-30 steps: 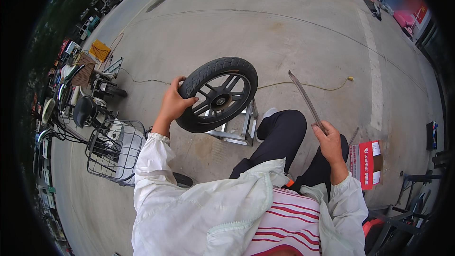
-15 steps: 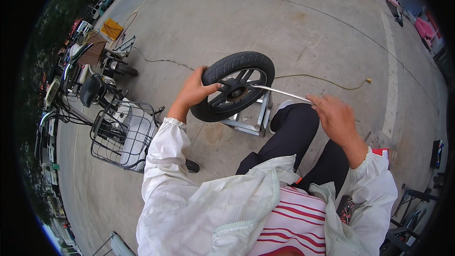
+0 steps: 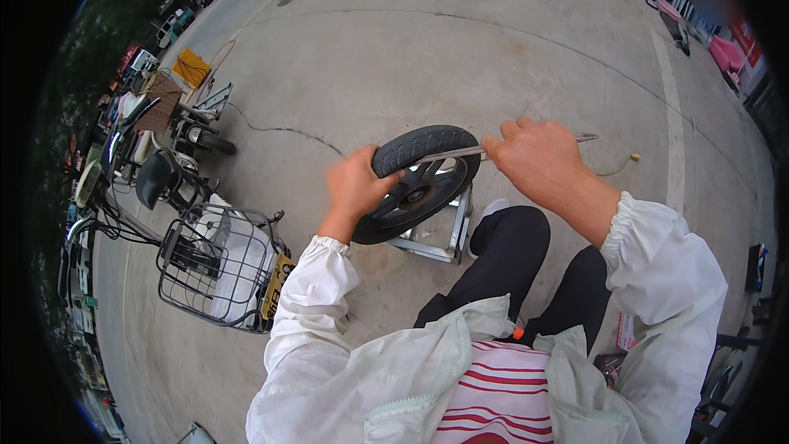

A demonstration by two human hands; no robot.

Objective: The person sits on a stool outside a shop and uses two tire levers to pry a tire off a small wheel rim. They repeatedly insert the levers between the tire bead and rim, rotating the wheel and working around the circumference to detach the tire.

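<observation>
A small wheel with a black tyre (image 3: 421, 143) and a dark spoked rim (image 3: 416, 195) leans tilted over a metal frame stand (image 3: 456, 234). My left hand (image 3: 355, 189) is closed on the left side of the tyre, thumb toward the rim. In my closed right hand (image 3: 536, 158) is a long metal tyre lever (image 3: 457, 153). Its flat end lies across the upper part of the wheel, by the tyre's inner edge; the exact contact is hard to make out. The other end sticks out beyond my knuckles.
At the left stands an electric bike with a black wire basket (image 3: 215, 267) and a black saddle (image 3: 156, 179). Behind it are a brown woven basket (image 3: 159, 105) and a yellow box (image 3: 191, 68). A thin cord (image 3: 288, 129) lies on the concrete. My knees (image 3: 514, 238) are near the stand.
My right hand has moved up and left, swinging the lever from a downward slant to a slight upward one across the wheel. My left hand and the wheel sit lower and further right in the picture.
</observation>
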